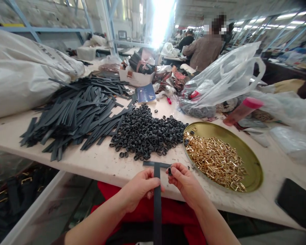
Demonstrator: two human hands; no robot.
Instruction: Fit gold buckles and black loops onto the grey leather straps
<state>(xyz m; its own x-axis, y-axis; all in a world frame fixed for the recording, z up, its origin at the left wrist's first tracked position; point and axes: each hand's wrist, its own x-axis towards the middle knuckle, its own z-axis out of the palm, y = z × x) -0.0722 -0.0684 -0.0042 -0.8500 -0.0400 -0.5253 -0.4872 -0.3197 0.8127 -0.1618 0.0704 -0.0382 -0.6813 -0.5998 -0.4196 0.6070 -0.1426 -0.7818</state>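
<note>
My left hand (140, 189) pinches a long dark strap (157, 207) that hangs down over the table's front edge. My right hand (183, 180) holds a small black loop (169, 171) at its fingertips, right beside the strap's upper end. Another short dark strap (155, 164) lies flat on the table just beyond my fingers. A heap of black loops (148, 132) sits ahead of my hands. To the right, a round brass tray (252, 160) holds several gold metal buckles (214, 160).
A big pile of dark straps (76, 112) lies at the left, with a large white sack (22, 71) behind. Clear plastic bags (219, 81), a pink-capped bottle (242, 110), a blue booklet (146, 92) and a phone (295, 202) lie about. A person (206, 47) works in the background.
</note>
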